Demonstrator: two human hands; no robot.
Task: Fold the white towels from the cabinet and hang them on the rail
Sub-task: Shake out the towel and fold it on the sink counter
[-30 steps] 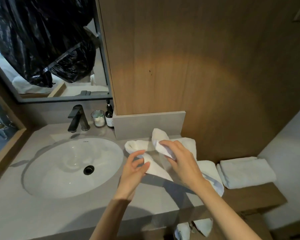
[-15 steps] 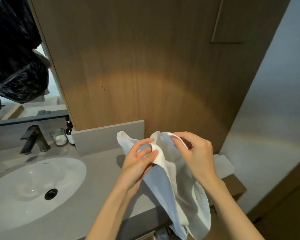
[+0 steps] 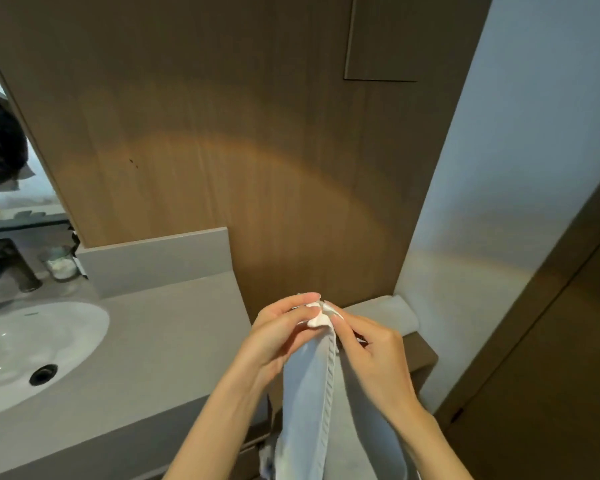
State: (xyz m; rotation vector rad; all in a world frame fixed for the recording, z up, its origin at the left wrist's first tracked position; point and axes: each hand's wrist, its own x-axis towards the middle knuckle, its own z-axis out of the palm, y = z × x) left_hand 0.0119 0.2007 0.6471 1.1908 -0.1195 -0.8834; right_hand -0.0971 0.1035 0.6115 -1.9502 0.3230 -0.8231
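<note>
White towel hangs straight down btwn both hands, above the counter's right end; its top corner is bunched at the fingertips, ribbed hem running down the middle. Left hand pinches that corner w/ thumb and fingers closed on it; right hand pinches the same corner from the other side, the two nearly touching. No legible writing anywhere: a small mark on the sink rim is too blurry to read. Grey counter at left, w/ dark faucet and a small glass jar near the backsplash, faucet cut off by the frame. Folded towel lies behind the hands, partly hidden. Wood panel fills the back. Towel's bottom runs out of frame.
</note>
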